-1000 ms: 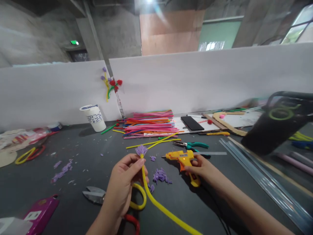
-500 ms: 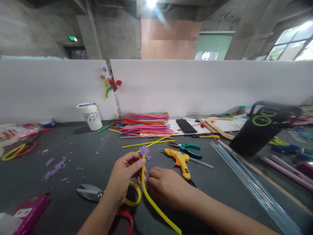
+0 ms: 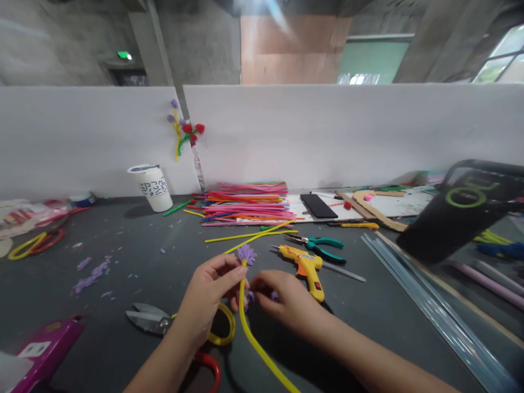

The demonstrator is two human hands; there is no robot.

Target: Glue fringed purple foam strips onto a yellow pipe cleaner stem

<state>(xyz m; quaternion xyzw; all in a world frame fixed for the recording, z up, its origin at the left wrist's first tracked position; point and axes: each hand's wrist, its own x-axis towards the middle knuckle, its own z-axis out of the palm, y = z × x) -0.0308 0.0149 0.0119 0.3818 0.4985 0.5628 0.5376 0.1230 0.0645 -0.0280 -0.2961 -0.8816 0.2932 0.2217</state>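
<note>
My left hand pinches a yellow pipe cleaner between thumb and fingers. At its top, just above the thumb, sits a fringed purple flower head. The stem bends down toward the lower right. Just right of it, my right hand is curled, with a purple fuzzy piece showing between its fingers and thumb. Another purple bit shows between the two hands, partly hidden. Scissors with yellow and red handles lie under my left wrist, blades to the left.
Beyond my hands are loose yellow pipe cleaners, a colourful bundle, teal-handled pliers and a yellow glue gun. Clear glue sticks and a black bottle stand right; a white cup and purple scraps left.
My right hand has shifted slightly right and up, its fingers less bunched, with a purple piece now visible in them. My left hand keeps its hold; the camera view has shifted a little.
</note>
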